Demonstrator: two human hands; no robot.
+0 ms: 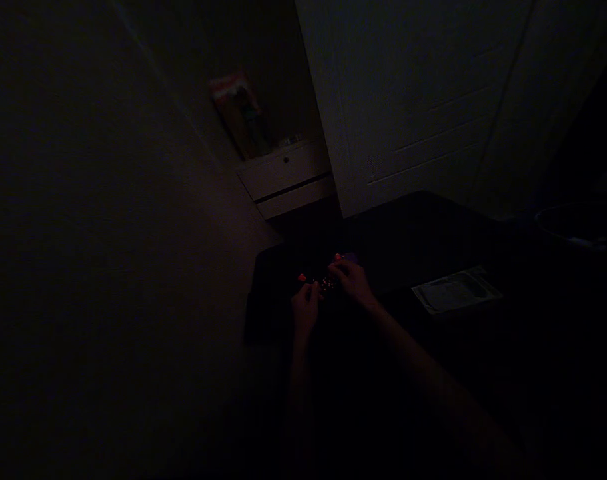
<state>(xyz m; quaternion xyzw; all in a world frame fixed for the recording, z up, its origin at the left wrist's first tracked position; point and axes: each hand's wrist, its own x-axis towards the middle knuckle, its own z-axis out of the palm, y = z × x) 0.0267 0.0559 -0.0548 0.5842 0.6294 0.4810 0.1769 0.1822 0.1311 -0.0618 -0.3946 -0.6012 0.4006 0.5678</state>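
The scene is very dark. My left hand (306,305) is closed in a pinch just above the dark tabletop (408,230). To its right, my right hand (352,279) is also closed, thumb and fingertips together. What either hand pinches is too small and dim to make out. Between the fingertips lies a cluster of small bright specks (328,285). A small red glowing piece (302,277) sits just beyond my left hand. Another red glowing spot (338,257) shows beyond my right fingers, beside a dim purple thing (351,257).
A flat, pale rectangular packet or sheet (456,291) lies right of my right forearm. Behind the table are a white drawer unit (286,177) with a colourful upright box or picture (240,117) on it, and a large pale panel (418,100). A wall (133,267) runs along the left.
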